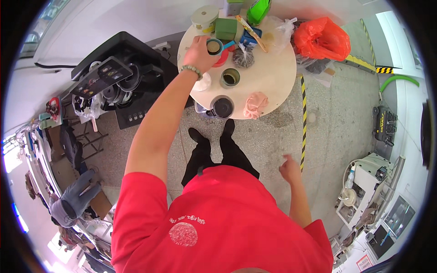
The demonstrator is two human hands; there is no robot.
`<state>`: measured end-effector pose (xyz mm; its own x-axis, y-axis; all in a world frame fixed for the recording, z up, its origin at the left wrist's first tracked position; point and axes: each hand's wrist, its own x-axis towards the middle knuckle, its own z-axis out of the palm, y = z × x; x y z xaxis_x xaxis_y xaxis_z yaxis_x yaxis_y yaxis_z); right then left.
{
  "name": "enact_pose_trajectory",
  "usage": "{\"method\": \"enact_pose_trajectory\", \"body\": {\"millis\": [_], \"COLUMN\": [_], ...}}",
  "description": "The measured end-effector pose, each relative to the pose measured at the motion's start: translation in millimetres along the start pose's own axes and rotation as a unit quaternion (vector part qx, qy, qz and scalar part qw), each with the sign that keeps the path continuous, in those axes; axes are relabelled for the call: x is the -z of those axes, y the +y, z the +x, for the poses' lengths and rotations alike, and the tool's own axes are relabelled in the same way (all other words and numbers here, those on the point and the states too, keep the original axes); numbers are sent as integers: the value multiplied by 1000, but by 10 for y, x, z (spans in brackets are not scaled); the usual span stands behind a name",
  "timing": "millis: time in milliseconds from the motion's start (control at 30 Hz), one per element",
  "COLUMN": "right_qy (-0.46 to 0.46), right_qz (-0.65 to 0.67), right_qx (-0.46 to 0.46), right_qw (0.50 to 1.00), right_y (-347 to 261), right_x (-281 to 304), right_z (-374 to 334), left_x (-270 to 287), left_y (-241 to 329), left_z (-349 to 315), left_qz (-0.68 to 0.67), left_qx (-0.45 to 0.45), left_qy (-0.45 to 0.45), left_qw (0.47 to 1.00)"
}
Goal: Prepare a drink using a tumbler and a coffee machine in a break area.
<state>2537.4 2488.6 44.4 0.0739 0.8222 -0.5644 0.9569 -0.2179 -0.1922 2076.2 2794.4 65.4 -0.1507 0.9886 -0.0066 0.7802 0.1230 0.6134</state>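
Red shirt fabric (218,227) fills the lower middle of the frame, closest to the lens, with dark trousers and shoes below it on the speckled floor (341,123). From there the left hand (199,53) stretches up to the round counter (273,73) at the upper centre, its grip closed around a small blue-rimmed cup (214,46) that sits or hovers just over a red lid or dish (221,58). The cup looks raised or just being taken; judging by this, the work with it seems barely under way, since an open tin (230,78), a dark-lidded jar (223,107) and a pink cloth (256,104) lie untouched lower on the counter. The right hand (290,169) hangs free at the lower right of centre, fingers loosely curled, holding nothing.

Whether the cup rests on the red piece or is lifted clear cannot be told, and its contents show only as a dull patch. Fingers hide the cup's near side. An orange bag (322,37) and green items at the counter's far edge are bent by the lens, and the shelves at the left rim are too small to read.
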Motion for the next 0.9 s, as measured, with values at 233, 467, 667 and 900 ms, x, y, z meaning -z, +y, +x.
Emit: {"method": "enact_pose_trajectory", "body": {"millis": [233,467,667,900], "right_qy": [-49,-78,18,74], "right_qz": [138,119,255,300], "right_qx": [-34,-31,70,255], "right_qw": [989,989,964,916], "right_y": [-65,-233,-886,-2248], "right_x": [-220,-228,280,1042], "right_z": [-219,69,487,738], "left_x": [-517,-188,-15,-90], "left_y": [-378,-249,-572,-623], "left_z": [357,-85,-921,-816], "left_qz": [51,0,128,175], "left_qx": [-11,-32,-105,-77], "left_qy": [-96,22,-103,-188], "left_qw": [994,999,981,963]}}
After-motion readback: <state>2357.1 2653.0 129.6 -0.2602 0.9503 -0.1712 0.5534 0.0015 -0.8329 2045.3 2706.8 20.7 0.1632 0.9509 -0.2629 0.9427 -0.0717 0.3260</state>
